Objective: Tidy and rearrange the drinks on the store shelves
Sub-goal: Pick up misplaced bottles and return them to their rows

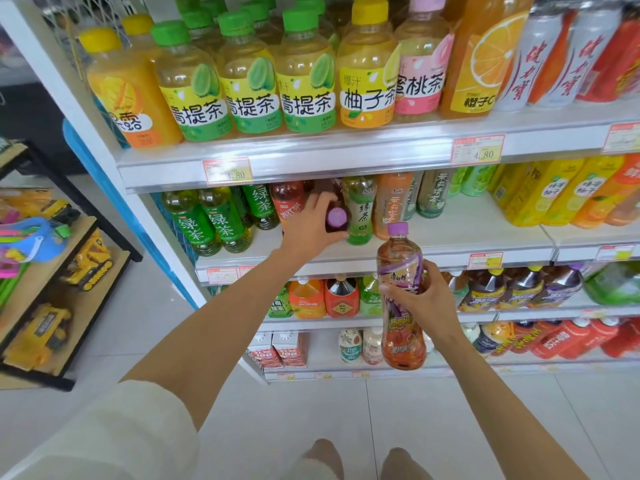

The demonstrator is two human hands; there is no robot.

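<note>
The right hand (427,299) wraps around a purple-capped tea bottle (401,299), held upright in front of the second shelf (467,233). The left hand (311,226) is curled around a dark purple-capped bottle (336,218) tilted on that shelf, just left of a green tea bottle (360,209).

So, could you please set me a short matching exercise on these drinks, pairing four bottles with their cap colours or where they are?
Things:
1. Bottle in the right hand
2. Bottle under the left hand
3. Mango drink, top shelf, far left
4. Peach tea bottle

Descriptions:
A. Yellow cap
B. Pink cap
C. Held upright in front of the shelves, clear of them
D. Among other bottles on the second shelf, purple cap toward the camera

Pairs: 1-C, 2-D, 3-A, 4-B
</note>
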